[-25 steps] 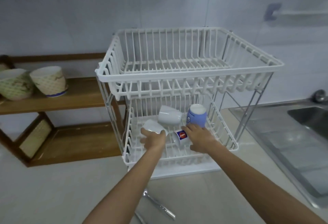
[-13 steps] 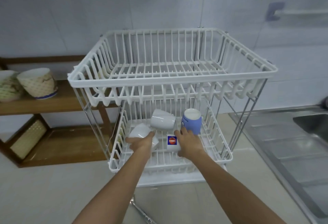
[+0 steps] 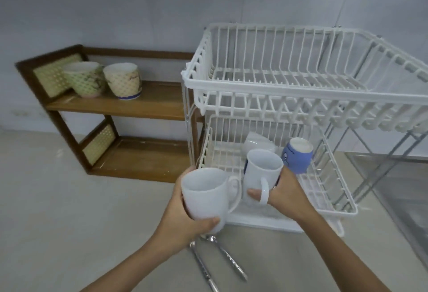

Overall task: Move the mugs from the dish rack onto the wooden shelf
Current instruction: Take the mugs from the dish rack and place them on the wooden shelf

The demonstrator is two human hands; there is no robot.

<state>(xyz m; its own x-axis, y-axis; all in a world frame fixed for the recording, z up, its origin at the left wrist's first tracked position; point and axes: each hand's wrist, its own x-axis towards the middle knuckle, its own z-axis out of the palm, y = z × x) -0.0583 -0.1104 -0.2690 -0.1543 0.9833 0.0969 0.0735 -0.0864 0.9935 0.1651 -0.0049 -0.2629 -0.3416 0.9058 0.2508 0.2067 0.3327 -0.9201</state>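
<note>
My left hand [image 3: 183,217] grips a plain white mug [image 3: 205,195], held upright in front of the white two-tier dish rack [image 3: 266,88]. A second white mug [image 3: 260,173] with a blue mark on its side is held upright by my right hand [image 3: 286,193] at the lower tier's front edge. On the lower tier lie a white mug [image 3: 257,143] on its side and a blue mug [image 3: 297,157] upside down. The wooden shelf [image 3: 148,104] stands to the left, with two patterned mugs [image 3: 104,78] on its upper board.
Two metal utensils [image 3: 217,261] lie on the counter under my hands. A steel sink drainboard [image 3: 405,199] lies to the right of the rack. The shelf's lower board [image 3: 143,159] has nothing on it. A tiled wall runs behind everything.
Both hands have lifted a mug each out of the lower tier and turned them upright. My view has swung left, bringing the shelf nearer the middle.
</note>
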